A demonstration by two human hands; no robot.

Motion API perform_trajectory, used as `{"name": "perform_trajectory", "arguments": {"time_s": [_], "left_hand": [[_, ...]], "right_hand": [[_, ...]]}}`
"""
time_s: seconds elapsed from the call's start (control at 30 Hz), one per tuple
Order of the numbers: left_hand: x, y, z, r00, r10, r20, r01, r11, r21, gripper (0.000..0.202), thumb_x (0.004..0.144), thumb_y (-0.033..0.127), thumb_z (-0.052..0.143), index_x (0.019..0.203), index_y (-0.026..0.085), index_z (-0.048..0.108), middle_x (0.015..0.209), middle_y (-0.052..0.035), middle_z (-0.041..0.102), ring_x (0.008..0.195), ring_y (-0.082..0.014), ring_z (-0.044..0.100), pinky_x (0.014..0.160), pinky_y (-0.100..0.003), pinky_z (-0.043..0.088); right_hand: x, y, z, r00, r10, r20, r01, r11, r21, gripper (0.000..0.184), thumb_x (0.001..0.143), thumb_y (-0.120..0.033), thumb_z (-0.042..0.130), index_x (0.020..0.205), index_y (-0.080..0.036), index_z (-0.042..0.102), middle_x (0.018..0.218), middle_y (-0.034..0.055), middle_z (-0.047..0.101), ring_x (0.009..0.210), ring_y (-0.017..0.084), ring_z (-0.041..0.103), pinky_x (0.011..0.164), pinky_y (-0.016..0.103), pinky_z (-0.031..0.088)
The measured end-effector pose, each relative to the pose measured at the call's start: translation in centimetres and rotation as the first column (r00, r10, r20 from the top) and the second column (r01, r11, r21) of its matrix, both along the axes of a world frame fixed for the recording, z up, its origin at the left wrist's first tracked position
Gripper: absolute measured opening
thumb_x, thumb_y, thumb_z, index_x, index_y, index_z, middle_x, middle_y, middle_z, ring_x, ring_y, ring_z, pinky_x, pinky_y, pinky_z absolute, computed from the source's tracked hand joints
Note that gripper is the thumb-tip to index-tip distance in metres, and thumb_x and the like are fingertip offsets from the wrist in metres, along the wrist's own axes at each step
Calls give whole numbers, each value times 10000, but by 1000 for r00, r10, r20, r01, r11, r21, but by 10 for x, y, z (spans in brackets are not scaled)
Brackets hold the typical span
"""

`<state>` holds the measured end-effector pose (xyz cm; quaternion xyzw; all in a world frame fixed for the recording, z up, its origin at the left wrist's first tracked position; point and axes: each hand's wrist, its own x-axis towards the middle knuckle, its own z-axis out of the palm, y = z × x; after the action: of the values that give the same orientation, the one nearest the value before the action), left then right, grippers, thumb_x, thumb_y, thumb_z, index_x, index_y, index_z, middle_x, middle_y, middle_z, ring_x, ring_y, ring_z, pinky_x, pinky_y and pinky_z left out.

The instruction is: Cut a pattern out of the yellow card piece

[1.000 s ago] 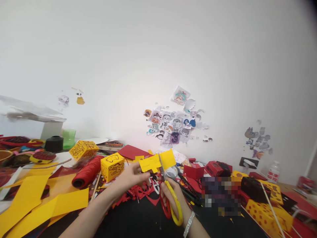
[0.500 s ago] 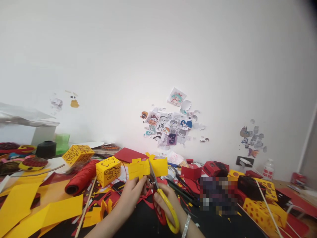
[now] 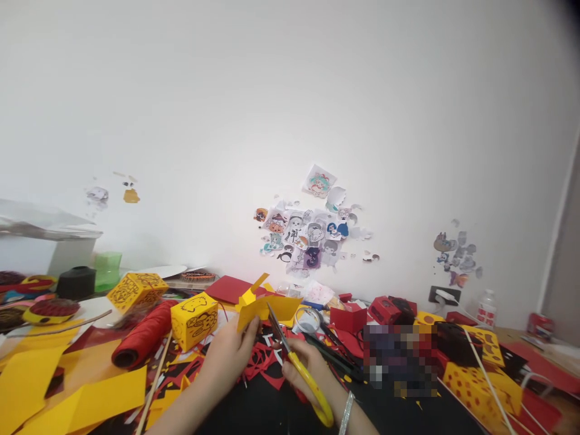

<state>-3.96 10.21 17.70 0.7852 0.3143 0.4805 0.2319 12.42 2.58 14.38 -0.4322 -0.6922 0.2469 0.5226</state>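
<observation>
My left hand (image 3: 235, 347) pinches a folded piece of yellow paper (image 3: 254, 309) by its near edge and holds it up over the table. Tabs and flaps stick out from its top. My right hand (image 3: 308, 365) has its fingers in the handles of a pair of scissors (image 3: 294, 356), one handle yellow and the other red. The blades point up and to the left, beside the paper's near side; whether they touch it I cannot tell. Red and white scraps (image 3: 263, 359) lie beneath both hands.
Left of my hands stand a patterned yellow paper box (image 3: 194, 321), a red thread spool (image 3: 145, 333), a wooden stick (image 3: 156, 380) and yellow sheets (image 3: 90, 399). On the right are a magnifying glass (image 3: 308, 320), red boxes (image 3: 385, 310) and spotted yellow boxes (image 3: 483, 386). A wall stands behind.
The yellow paper has turned and its flaps now stand folded up, instead of facing me flat. My left hand has moved left, the scissors slightly down, and the view has shifted a little.
</observation>
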Motion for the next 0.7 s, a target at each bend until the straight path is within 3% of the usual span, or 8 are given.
{"name": "perform_trajectory", "arguments": {"time_s": [0.1, 0.23, 0.47, 0.63, 0.7], "left_hand": [[-7, -2, 11, 983, -108, -148, 103, 994, -41, 350, 799, 452, 295, 609, 211, 465, 613, -21, 532, 629, -210, 519, 612, -305, 374], [-13, -9, 23, 915, -324, -240, 266, 932, -246, 426, 793, 501, 259, 541, 205, 434, 529, 12, 483, 561, -176, 502, 596, -286, 381], [-16, -19, 33, 897, -306, -321, 197, 924, -329, 400, 756, 455, 314, 470, 197, 422, 487, 22, 469, 534, -163, 487, 579, -281, 366], [-17, -16, 28, 895, -395, -209, 297, 875, -382, 358, 753, 366, 338, 437, 207, 391, 422, 44, 423, 475, -139, 462, 560, -263, 380], [-18, -15, 26, 912, -379, -158, 299, 877, -376, 341, 752, 362, 346, 450, 209, 387, 439, 52, 421, 477, -133, 460, 570, -257, 391]], "right_hand": [[11, -1, 2, 996, 16, 88, -17, 1000, 3, 496, 688, -556, 596, 969, -148, 603, 688, 13, 482, 624, 141, 457, 608, 267, 411], [19, -4, 5, 989, 64, 137, -61, 998, -20, 534, 671, -585, 595, 947, -129, 601, 654, -6, 446, 561, 107, 381, 539, 238, 372], [9, -15, 18, 985, 153, 81, -143, 983, -116, 622, 703, -660, 490, 1035, -137, 537, 698, 15, 473, 548, 101, 389, 458, 208, 325], [8, -17, 21, 974, 176, 145, -152, 975, -164, 609, 668, -667, 525, 961, -134, 556, 655, -5, 440, 519, 89, 358, 447, 207, 306], [8, -17, 21, 973, 184, 138, -160, 972, -173, 591, 683, -663, 511, 947, -137, 549, 656, -7, 434, 513, 87, 353, 442, 208, 301]]}}
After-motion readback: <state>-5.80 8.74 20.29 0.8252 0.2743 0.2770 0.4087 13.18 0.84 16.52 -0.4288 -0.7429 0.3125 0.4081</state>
